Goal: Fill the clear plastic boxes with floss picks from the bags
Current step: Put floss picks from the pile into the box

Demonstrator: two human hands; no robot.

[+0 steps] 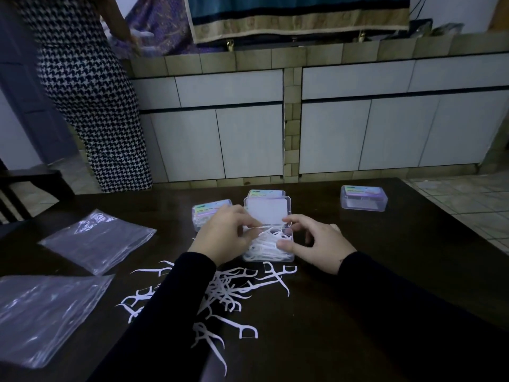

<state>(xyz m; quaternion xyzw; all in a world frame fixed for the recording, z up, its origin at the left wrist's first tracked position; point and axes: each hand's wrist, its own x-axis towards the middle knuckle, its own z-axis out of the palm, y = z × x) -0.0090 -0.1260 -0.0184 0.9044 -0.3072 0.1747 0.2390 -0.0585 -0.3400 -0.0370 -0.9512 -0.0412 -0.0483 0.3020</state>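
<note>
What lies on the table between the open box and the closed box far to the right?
Nothing: in the head view, only bare dark table separates the open box from the closed box.
</note>
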